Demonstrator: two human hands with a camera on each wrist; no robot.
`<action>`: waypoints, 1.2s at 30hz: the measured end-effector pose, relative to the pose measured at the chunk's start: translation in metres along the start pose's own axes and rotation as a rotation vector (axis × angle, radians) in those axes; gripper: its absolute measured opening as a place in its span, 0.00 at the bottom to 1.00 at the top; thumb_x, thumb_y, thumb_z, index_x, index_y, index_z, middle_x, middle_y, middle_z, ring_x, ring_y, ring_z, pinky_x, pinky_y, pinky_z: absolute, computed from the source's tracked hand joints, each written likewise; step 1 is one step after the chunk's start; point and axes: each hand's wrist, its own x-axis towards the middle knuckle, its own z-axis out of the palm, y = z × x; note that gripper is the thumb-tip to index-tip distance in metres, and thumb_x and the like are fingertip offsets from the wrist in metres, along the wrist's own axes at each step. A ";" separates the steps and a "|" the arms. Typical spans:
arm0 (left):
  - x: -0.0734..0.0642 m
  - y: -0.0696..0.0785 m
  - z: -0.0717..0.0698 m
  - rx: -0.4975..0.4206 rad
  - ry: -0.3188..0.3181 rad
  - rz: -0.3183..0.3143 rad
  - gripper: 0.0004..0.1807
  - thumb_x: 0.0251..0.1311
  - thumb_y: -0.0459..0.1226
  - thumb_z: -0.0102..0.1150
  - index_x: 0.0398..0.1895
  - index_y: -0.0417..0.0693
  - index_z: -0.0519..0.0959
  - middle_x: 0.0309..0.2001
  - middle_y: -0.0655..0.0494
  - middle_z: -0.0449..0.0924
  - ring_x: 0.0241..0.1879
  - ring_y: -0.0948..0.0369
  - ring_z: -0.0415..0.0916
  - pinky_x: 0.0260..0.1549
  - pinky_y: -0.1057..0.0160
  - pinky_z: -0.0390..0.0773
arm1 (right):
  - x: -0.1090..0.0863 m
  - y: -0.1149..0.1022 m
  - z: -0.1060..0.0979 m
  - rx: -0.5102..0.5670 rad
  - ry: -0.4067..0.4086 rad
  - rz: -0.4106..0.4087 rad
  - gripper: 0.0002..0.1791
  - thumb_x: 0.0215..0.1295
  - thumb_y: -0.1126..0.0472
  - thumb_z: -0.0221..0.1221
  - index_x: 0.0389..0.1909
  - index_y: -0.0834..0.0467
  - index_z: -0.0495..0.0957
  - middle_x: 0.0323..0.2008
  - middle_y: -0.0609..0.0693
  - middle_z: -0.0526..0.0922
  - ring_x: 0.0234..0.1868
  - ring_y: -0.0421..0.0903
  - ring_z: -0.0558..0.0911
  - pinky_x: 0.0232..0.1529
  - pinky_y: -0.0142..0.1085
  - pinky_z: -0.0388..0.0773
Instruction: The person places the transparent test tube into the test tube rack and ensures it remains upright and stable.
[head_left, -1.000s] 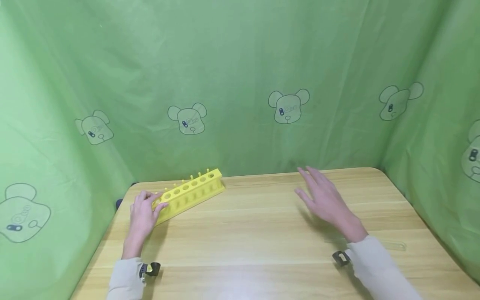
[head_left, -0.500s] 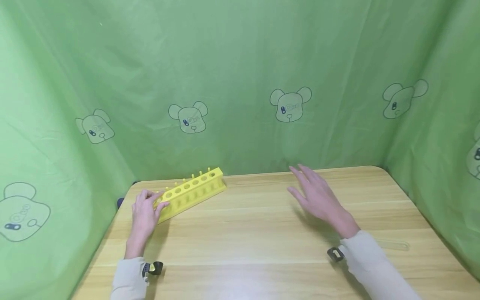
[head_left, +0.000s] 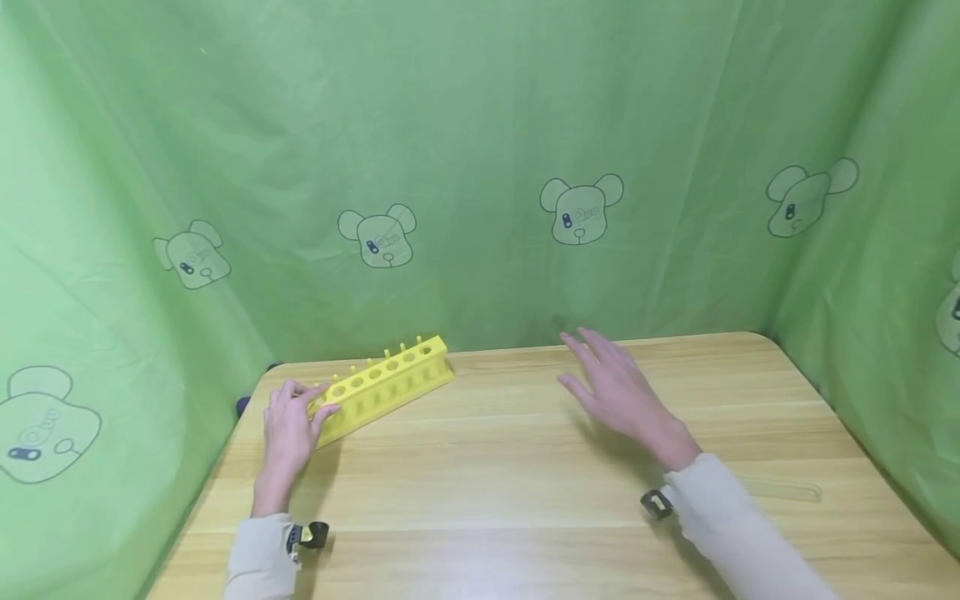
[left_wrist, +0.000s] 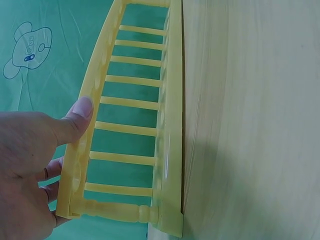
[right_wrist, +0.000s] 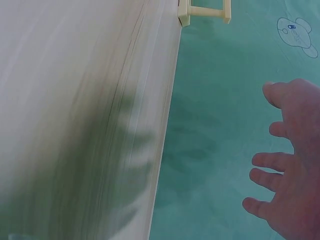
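A yellow test tube rack (head_left: pixel 382 383) stands slanted at the back left of the table, with a row of round holes along its top and small pegs behind them. My left hand (head_left: pixel 288 429) grips the top bar at the rack's near end. In the left wrist view the thumb (left_wrist: pixel 80 115) lies on the near side of that bar and the other fingers go behind it. My right hand (head_left: pixel 618 387) hovers over the right half of the table, fingers spread and holding nothing. A clear test tube (head_left: pixel 783 489) lies on the table beside the right sleeve, which hides part of it.
The wooden table (head_left: pixel 480 483) reaches back to a green curtain (head_left: pixel 480 167) printed with bear heads, which also hangs on both sides. A black camera mount sits on each wrist, the right one (head_left: pixel 657 504) close over the table.
My right hand has moved left, away from the test tube, with its fingers still spread. The left hand keeps its grip on the rack, which looks nearly still.
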 end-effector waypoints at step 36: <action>0.001 -0.001 0.000 -0.028 -0.021 -0.053 0.24 0.60 0.39 0.73 0.59 0.40 0.82 0.47 0.40 0.74 0.48 0.43 0.68 0.45 0.45 0.66 | 0.029 -0.032 0.018 0.014 0.013 -0.081 0.38 0.78 0.42 0.52 0.80 0.56 0.56 0.78 0.62 0.55 0.78 0.63 0.56 0.75 0.62 0.51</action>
